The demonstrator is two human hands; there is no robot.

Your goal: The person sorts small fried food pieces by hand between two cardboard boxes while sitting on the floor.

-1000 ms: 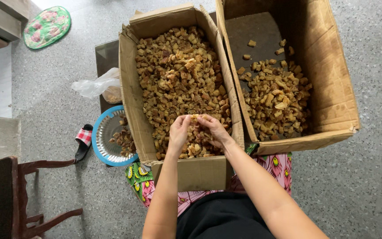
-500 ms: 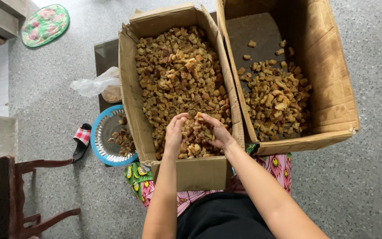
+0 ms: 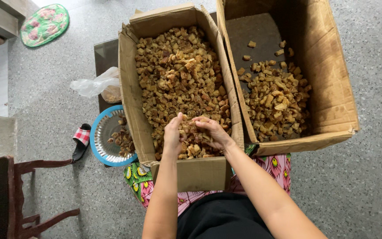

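Two open cardboard boxes stand side by side before me. The left box [image 3: 129,88] is filled with small brown dried chunks [image 3: 177,75]. The right box [image 3: 332,88] holds a smaller heap of the same chunks [image 3: 275,102] at its near end. Both my hands are over the near end of the left box. My left hand [image 3: 172,135] and my right hand [image 3: 212,132] face each other, fingers curled around a clump of chunks [image 3: 191,128] between them.
A blue-rimmed basket [image 3: 100,132] with a few chunks sits left of the left box. A clear plastic bag [image 3: 96,84] lies beside it. A sandal [image 3: 81,139], a dark wooden chair [image 3: 14,194] and a green round mat [image 3: 44,24] are on the grey floor.
My hands have stayed over the near end of the left box, shifting slightly as the fingers work through the chunks. Boxes and other things have not moved.
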